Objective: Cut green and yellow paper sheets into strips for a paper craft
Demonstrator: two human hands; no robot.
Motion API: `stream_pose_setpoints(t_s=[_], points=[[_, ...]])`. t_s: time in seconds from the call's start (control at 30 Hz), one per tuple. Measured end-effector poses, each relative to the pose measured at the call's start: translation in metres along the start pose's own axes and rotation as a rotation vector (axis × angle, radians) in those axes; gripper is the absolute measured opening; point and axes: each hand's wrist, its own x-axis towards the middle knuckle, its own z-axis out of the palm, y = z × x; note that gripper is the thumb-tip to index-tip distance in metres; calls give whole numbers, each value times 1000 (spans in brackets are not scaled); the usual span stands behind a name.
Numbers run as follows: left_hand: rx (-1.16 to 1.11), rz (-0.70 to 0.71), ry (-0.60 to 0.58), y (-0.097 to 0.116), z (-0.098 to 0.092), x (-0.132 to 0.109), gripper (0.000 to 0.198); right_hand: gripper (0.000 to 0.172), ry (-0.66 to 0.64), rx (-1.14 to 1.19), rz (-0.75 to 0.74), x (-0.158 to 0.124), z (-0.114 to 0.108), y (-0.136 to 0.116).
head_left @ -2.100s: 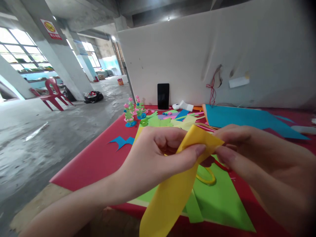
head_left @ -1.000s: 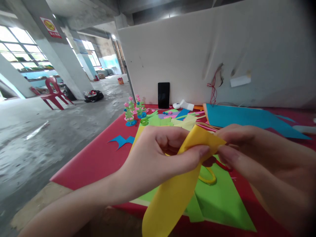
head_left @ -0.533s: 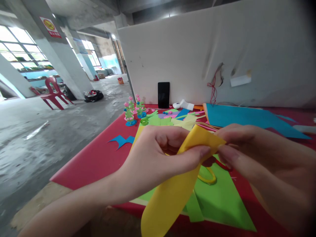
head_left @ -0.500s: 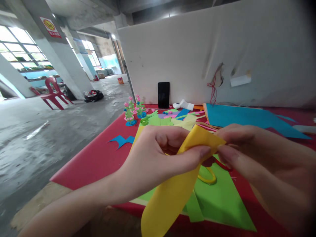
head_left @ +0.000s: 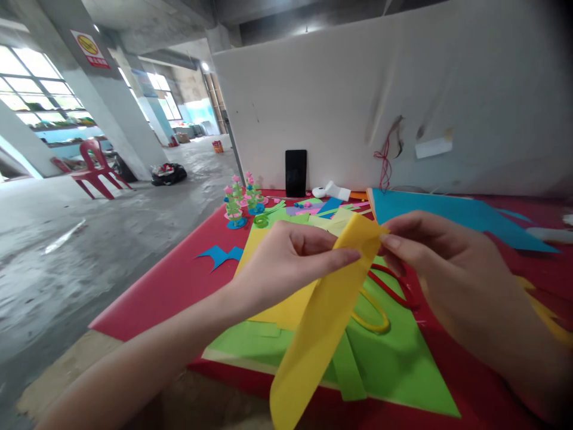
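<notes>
A long yellow paper strip [head_left: 320, 325] is held up over the table, its lower end hanging toward me and its top end folded or bent. My left hand [head_left: 290, 257] pinches it near the top, thumb in front and fingers behind. With thumb and fingertips, my right hand [head_left: 439, 263] grips the strip's upper right corner. Beneath lie green paper sheets [head_left: 403, 364] and a yellow sheet [head_left: 268, 313]. Scissors with one yellow handle loop [head_left: 382, 322] and one red loop [head_left: 398, 292] rest on the green paper, their blades hidden.
Small pink, green and blue paper trees [head_left: 237, 206] stand at the table's back left. A blue paper cutout [head_left: 219, 257] lies on the red tabletop [head_left: 165, 286]. Behind are paper scraps, a black phone [head_left: 296, 173] against the white panel, and a large blue sheet [head_left: 439, 215].
Both hands have risen slightly and moved left with the yellow strip. My right fingers have shifted to the strip's corner, and more of the scissors' red loop shows.
</notes>
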Motion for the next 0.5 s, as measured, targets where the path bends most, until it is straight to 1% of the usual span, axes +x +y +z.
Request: stream_pose_setpoints(t_s=[0.1,0.17,0.2,0.23,0.3,0.37,0.4,0.43,0.5], points=[[47,-15,42,-4,-2,6,26,7,-23,53,42,6,-2,4],[43,-21,31,-7,-5,10,26,8,-63,48,70,11,-4,9],[38,-26,13,-9,-6,12,25,8,-105,28,82,14,-6,12],[35,-36,-13,-10,-8,14,25,8,-176,-7,93,18,-9,15],[56,-90,-104,-14,-10,18,24,7,-388,-113,118,25,-13,20],[113,-166,-238,-18,-11,21,24,11,-632,-222,130,30,-15,24],[147,-196,-308,-20,-11,21,24,14,-734,-276,127,30,-15,24],[179,-215,-370,-21,-10,21,25,17,-814,-323,122,30,-14,24],[237,-218,-455,-25,-7,19,27,19,-915,-381,97,26,-10,23]])
